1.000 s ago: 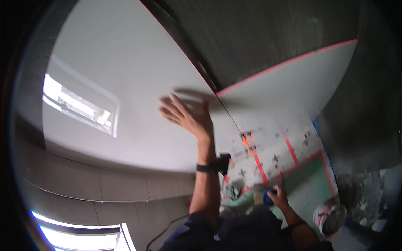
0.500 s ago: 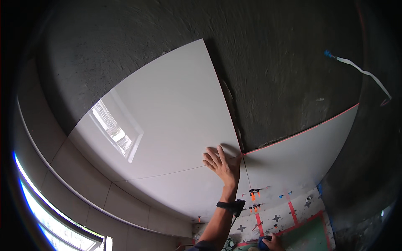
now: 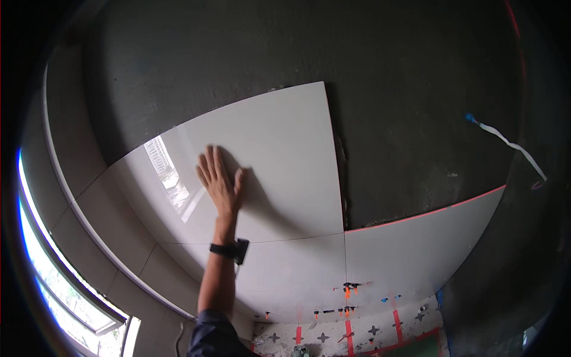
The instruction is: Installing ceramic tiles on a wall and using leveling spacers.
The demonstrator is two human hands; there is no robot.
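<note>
My left hand (image 3: 221, 184) is raised with its fingers spread over the glossy white wall tile (image 3: 291, 154). The palm faces the tile; I cannot tell whether it presses on it or hovers just off it. A black strap with a small box (image 3: 239, 251) sits on that wrist. The tile's lower edge meets another white tile (image 3: 291, 268) along a thin joint, and a further tile (image 3: 428, 238) lies at lower right. Uneven grey adhesive shows behind the upper tile's right edge. My right hand is out of view.
Dark grey rough wall (image 3: 410, 119) surrounds the tile above and right. A white cable (image 3: 505, 140) with a blue end hangs from it. Orange-and-black pipe fittings (image 3: 348, 291) stick out low down. A window (image 3: 65, 297) is at lower left; red tape (image 3: 349, 336) marks the floor.
My left hand has moved left and up, from the tile's lower right corner to nearer its middle. My right hand, earlier at the bottom by a blue object, has left the view. The view has shifted.
</note>
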